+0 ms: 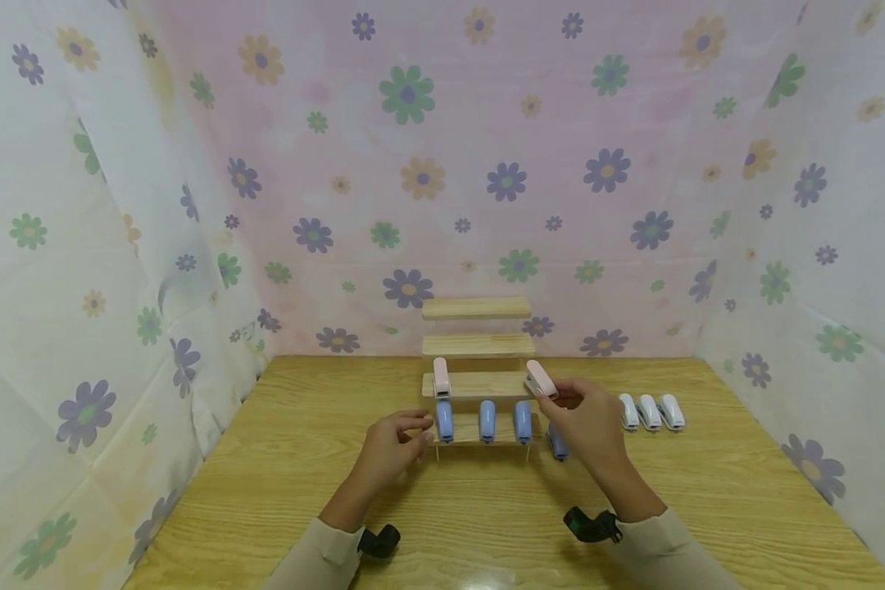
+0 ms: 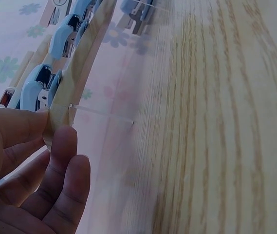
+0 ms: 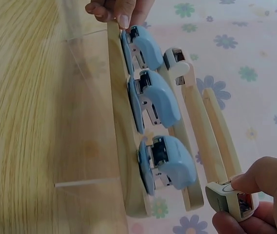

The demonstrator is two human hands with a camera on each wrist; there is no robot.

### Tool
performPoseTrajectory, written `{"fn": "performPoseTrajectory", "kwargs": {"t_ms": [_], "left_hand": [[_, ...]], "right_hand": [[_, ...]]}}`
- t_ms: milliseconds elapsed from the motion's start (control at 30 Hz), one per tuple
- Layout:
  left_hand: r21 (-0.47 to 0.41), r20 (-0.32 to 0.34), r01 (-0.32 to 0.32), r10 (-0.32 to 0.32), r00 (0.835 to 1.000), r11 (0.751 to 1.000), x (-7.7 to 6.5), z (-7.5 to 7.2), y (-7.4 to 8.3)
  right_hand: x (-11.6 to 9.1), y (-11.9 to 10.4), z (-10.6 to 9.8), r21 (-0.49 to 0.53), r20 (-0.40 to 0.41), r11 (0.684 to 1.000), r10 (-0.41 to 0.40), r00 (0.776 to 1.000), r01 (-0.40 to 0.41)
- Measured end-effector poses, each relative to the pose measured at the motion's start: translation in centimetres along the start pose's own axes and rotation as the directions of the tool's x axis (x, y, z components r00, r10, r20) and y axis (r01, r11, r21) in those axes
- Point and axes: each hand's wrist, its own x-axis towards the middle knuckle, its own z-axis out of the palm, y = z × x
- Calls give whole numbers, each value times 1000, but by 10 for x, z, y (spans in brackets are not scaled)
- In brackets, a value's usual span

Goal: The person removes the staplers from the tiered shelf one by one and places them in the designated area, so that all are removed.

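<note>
Right grip pinches a pink stapler at the right end of the second-lowest shelf, while left grip pinches the lowest shelf's left end; placing seems in hand, calling next for a level set-down and gentle release.

the head view looks forward and down from above the near side of the table, far enough back for both hands. the left wrist view, close and tipped sideways, looks along the stepped rack from its left end; the right wrist view faces leftward from the other end. both share the blue staplers.
</note>
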Motion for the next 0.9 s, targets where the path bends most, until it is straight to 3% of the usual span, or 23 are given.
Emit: {"fn": "performPoseTrajectory", "kwargs": {"t_ms": [267, 533, 900], "left_hand": [[2, 1, -1, 1, 1000, 1000, 0, 0, 1], [6, 4, 1, -1, 1000, 1000, -1, 0, 2], [12, 7, -5, 5, 1000, 1000, -1, 0, 4]], "right_hand": [[-4, 10, -11, -15, -15, 1000, -11, 1000, 11], [-9, 21, -21, -2, 19, 999, 50, 999, -50], [-15, 33, -33, -99, 0, 992, 81, 997, -81]]}}
